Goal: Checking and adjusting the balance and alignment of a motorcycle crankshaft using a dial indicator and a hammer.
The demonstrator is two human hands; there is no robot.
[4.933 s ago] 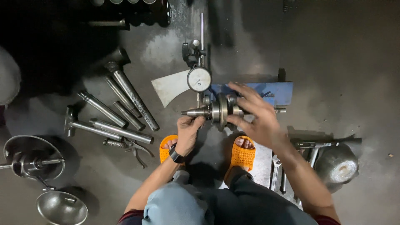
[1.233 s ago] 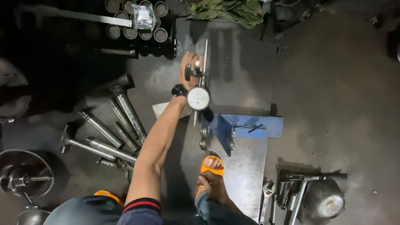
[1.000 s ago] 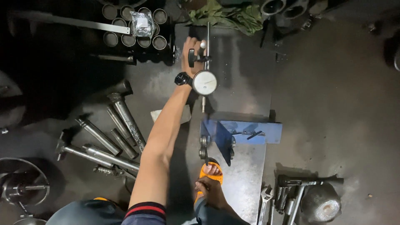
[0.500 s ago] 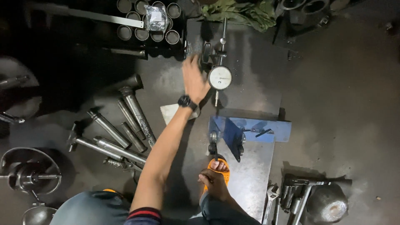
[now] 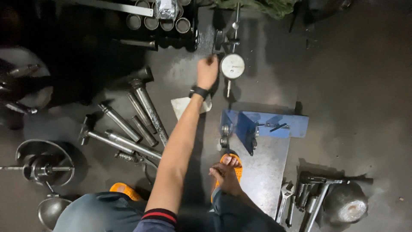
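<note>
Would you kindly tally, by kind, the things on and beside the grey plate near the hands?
Dial indicator by left hand: 1
Blue fixture: 1
Orange sandals: 2
Wrench: 1
Right hand rests on one sandalled foot.
Total: 5

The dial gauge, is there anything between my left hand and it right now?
Nothing visible. The left hand is right beside the dial gauge, at the left edge of its round face, with only bare metal plate around them.
</note>
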